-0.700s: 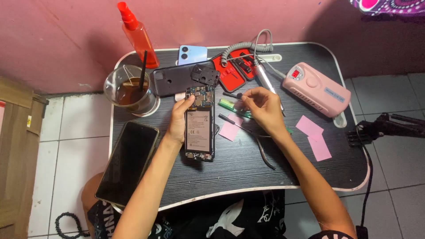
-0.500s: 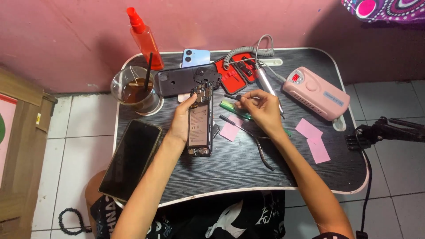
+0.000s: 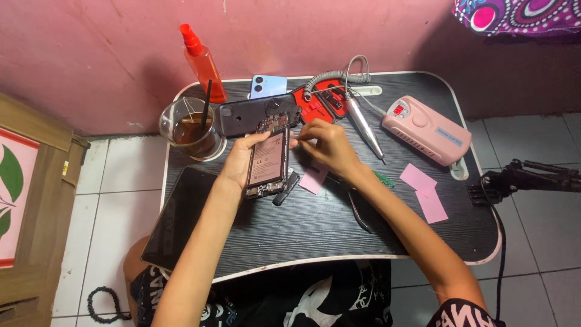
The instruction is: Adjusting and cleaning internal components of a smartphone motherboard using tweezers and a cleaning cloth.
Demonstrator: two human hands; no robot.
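My left hand [image 3: 241, 161] grips an opened phone [image 3: 267, 163] with its back cover off, battery and circuit board showing, tilted a little above the black table [image 3: 339, 224]. My right hand [image 3: 325, 145] is right beside the phone's upper right edge, fingers pinched on a thin tool whose tip reaches toward the phone's top. A small black part [image 3: 285, 188] lies on the table just under the phone. A black back cover [image 3: 257, 113] lies behind the phone.
A glass of dark drink with a straw [image 3: 190, 128], a red spray bottle [image 3: 203, 62], a light blue phone [image 3: 268, 86], a red tool case [image 3: 319, 102], a pink control box [image 3: 426, 129] with handpiece [image 3: 363, 124], pink paper slips [image 3: 425, 191], tweezers [image 3: 358, 211] and a dark screen panel [image 3: 178, 218].
The phone has been lifted and tilted in my left hand. My right hand has moved left from the table by the green tool up to the phone's top edge.
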